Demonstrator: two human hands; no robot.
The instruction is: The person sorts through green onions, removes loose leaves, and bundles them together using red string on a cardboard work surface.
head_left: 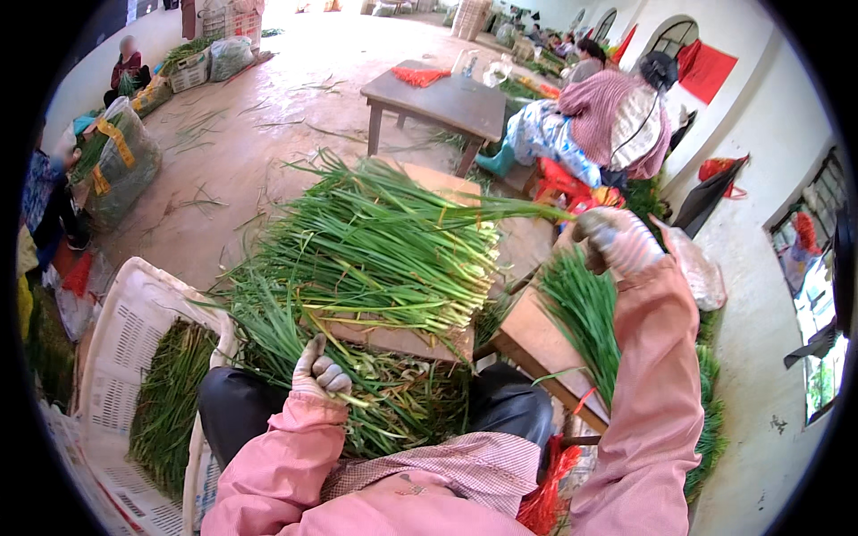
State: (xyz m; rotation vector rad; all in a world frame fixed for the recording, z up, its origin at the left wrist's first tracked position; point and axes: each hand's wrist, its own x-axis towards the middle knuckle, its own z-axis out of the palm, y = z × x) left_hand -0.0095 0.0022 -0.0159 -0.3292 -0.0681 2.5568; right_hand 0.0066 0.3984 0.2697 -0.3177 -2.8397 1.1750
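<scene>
A broad heap of green chives lies in front of me on a low wooden board, pale root ends to the right. My right hand, in a soiled glove, is raised to the right of the heap, its fingers closed on a few chives stretching left over the heap. My left hand, gloved too, is low over my lap at the heap's near left corner. Its fingers are closed round a chive stalk, whose pale end sticks out to the right. Loose chive leaves and scraps lie between my knees.
A white plastic crate with chives stands at my left. To my right, a small wooden stand bears more chives. Ahead is a brown table with red ties. Another person bends at the right.
</scene>
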